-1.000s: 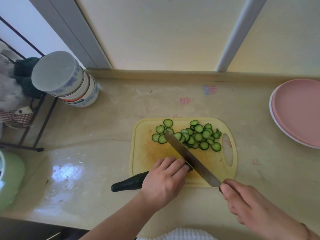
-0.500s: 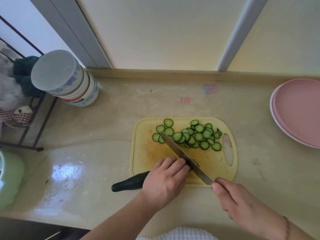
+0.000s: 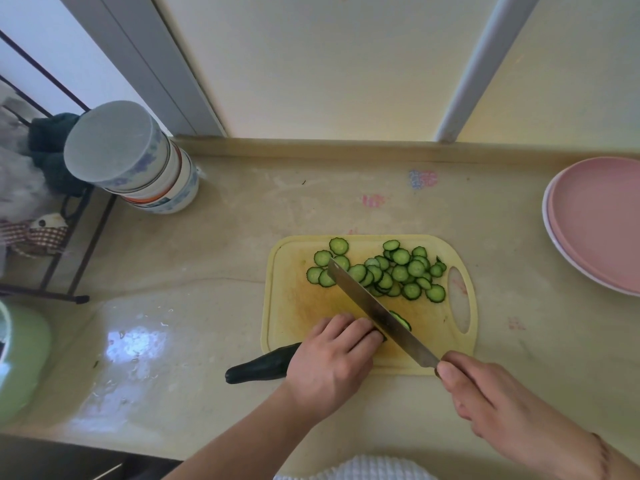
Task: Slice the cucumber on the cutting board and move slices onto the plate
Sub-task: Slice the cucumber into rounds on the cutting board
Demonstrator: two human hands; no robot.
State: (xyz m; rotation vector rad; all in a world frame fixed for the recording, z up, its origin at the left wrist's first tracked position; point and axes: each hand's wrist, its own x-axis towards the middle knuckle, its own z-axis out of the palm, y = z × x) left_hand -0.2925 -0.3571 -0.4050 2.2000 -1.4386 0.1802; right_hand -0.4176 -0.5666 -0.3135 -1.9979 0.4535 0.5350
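A dark green cucumber [image 3: 259, 368] lies across the near left edge of the yellow cutting board [image 3: 294, 306], its stem end hanging off onto the counter. My left hand [image 3: 332, 365] presses down on it, fingers curled at the cut end. My right hand [image 3: 498, 403] grips the handle of a long knife [image 3: 377, 311], whose blade runs diagonally just beside my left fingertips. A fresh slice [image 3: 401, 320] leans against the blade's right side. Several round slices [image 3: 391, 271] are piled at the board's far side. The pink plate [image 3: 602, 223] sits at the right edge, with nothing on it.
A stack of upturned bowls [image 3: 135, 161] stands at the far left of the beige counter [image 3: 207, 258]. A metal rack [image 3: 52, 244] with cloths is beyond the counter's left end. A pale green container [image 3: 17, 358] sits at the near left. A wall runs along the back.
The knife slid toward me and back away in a sawing stroke, my right hand moving with it. A new slice now shows right of the blade. My left hand stayed on the cucumber.
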